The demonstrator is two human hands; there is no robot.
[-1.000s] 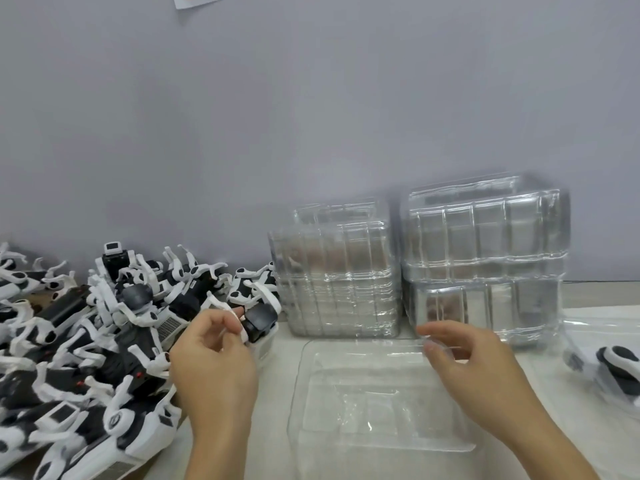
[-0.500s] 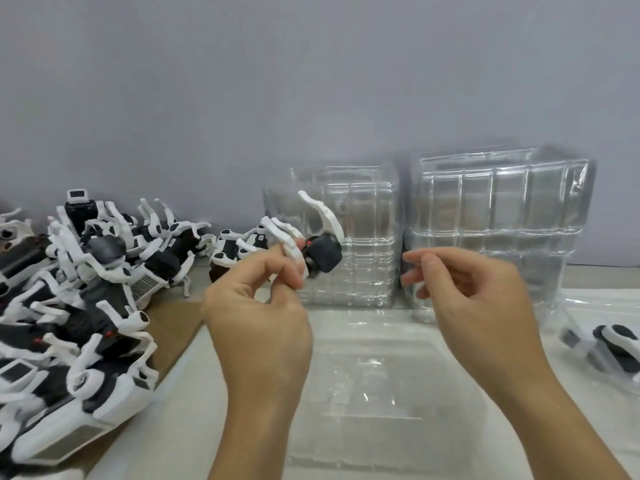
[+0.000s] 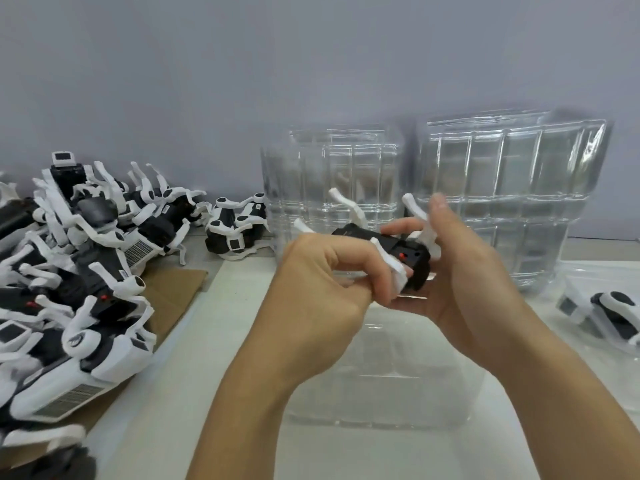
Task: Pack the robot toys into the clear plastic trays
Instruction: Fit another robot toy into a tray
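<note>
Both hands held one robot toy (image 3: 384, 251) in the air above the open clear plastic tray (image 3: 377, 368), which lay on the desk (image 3: 194, 358) directly in front of the person. The left hand (image 3: 322, 296) had its fingers curled round the near end of the toy's black body, pinching one of its white legs, while the right hand (image 3: 464, 271) cupped the far end from below with the thumb up against another leg. The toy lay roughly level, legs splayed upward and outward; it seemed to be held this way so the legs could be folded in or the body turned to match the tray's moulded recess before it went down. It had not yet touched the tray.

A heap of robot toys (image 3: 79, 258) waited along the desk's left edge, partly on a sheet of brown cardboard (image 3: 173, 292), close enough for the left hand to reach. One more black-and-white toy (image 3: 239, 230) sat apart near the back edge, just beside the left stack of clear trays (image 3: 332, 181). A taller stack of trays (image 3: 512, 195) stood to its right against the wall. At the right edge lay a packed toy (image 3: 613, 313), apparently already seated in clear plastic.
</note>
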